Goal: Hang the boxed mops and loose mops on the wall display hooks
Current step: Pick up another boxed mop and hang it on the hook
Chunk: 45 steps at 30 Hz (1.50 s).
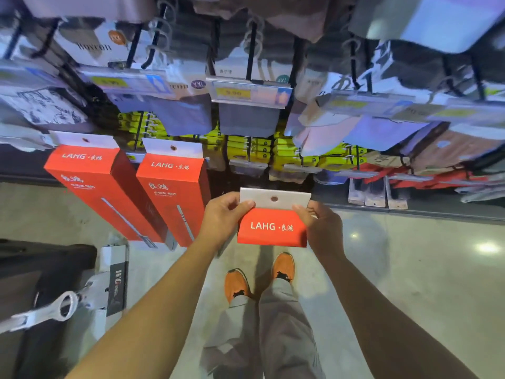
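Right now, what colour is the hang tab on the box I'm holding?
White hang tab on the red cardboard mop box; head view.

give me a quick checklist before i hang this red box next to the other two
1. Left hand pinches the held box at its top left corner: ok.
2. Right hand pinches the top right corner: ok.
3. Hang hole in the white tab is uncovered by fingers: ok.
4. Tab faces up toward the wall display: ok.
5. A free hook in line with the hole: cannot tell, the wall behind the tab is dark.
6. Space beside the hung boxes on the left: cannot tell, the left hand overlaps the nearer one in this view.
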Each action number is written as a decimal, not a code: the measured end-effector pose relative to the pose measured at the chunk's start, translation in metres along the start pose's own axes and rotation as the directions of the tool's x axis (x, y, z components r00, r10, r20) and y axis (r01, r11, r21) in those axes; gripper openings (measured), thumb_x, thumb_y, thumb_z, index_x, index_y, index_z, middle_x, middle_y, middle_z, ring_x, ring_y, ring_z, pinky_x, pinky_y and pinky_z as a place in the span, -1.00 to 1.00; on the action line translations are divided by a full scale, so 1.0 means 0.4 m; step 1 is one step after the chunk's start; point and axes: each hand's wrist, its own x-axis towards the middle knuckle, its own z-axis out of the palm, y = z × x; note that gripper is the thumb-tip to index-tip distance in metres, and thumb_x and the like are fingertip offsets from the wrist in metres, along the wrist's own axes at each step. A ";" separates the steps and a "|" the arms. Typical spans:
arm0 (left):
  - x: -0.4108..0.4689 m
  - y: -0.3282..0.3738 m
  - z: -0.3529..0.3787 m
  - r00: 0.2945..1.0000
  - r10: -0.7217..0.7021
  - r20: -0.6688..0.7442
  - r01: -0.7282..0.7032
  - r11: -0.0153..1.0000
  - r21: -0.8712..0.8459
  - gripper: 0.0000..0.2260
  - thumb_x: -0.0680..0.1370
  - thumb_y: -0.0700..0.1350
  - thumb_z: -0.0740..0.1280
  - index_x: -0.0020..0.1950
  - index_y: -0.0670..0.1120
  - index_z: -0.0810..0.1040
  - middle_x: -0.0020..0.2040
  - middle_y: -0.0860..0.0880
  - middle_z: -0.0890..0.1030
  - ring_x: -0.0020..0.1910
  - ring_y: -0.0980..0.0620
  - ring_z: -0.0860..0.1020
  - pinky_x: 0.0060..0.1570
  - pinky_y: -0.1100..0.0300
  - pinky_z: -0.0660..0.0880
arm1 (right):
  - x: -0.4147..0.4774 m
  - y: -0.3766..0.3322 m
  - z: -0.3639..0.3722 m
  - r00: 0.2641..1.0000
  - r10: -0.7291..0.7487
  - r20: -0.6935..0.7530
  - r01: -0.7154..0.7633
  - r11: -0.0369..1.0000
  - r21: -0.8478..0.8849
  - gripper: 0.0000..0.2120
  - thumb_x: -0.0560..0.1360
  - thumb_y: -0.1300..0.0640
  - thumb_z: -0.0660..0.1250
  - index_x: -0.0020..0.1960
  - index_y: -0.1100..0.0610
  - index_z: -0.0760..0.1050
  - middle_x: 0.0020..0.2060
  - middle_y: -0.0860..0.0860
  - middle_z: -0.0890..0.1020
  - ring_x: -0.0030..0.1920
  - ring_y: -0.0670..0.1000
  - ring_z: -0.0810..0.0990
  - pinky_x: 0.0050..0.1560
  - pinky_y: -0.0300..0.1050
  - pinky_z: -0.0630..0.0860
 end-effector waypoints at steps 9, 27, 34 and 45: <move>-0.185 0.101 0.014 0.994 0.093 0.062 -0.096 0.993 0.062 -0.94 0.59 -0.15 0.47 0.03 -0.06 0.74 -0.11 0.00 0.76 -0.19 0.18 0.64 -0.13 0.26 0.57 | -0.199 -0.009 -0.150 0.985 -0.139 -0.104 0.142 0.990 0.022 -0.58 0.61 0.09 0.43 -0.35 -0.03 0.35 -0.49 -0.12 0.48 -0.37 -0.25 0.57 -0.34 -0.45 0.37; -0.667 0.682 0.174 0.860 0.464 0.211 -0.473 0.881 -0.012 -0.93 0.58 -0.18 0.47 -0.01 -0.05 0.75 -0.23 0.17 0.75 -0.29 0.29 0.64 -0.29 0.38 0.54 | -0.596 -0.136 -0.752 0.889 -0.171 -0.424 0.371 0.813 0.450 -0.82 0.54 0.18 0.51 -0.21 -0.02 0.64 -0.31 -0.02 0.58 -0.30 -0.15 0.45 -0.25 -0.25 0.40; -0.927 0.889 0.345 0.756 0.554 0.349 -0.550 0.827 -0.122 -0.91 0.58 -0.20 0.47 -0.10 -0.06 0.72 -0.27 0.04 0.75 -0.34 0.17 0.65 -0.34 0.28 0.54 | -0.819 -0.081 -1.051 0.803 -0.145 -0.578 0.473 0.745 0.471 -0.88 0.53 0.22 0.52 -0.13 0.02 0.70 -0.40 -0.22 0.64 -0.37 -0.25 0.53 -0.29 -0.39 0.45; -1.218 1.081 0.724 0.571 0.611 0.549 -0.584 0.772 -0.251 -0.94 0.57 -0.17 0.49 -0.06 -0.04 0.74 -0.13 -0.07 0.78 -0.18 0.03 0.72 -0.14 0.17 0.63 | -1.134 0.084 -1.466 0.633 -0.036 -0.773 0.516 0.765 0.386 -0.94 0.52 0.20 0.54 -0.08 0.06 0.71 -0.34 -0.12 0.72 -0.34 -0.19 0.64 -0.30 -0.31 0.56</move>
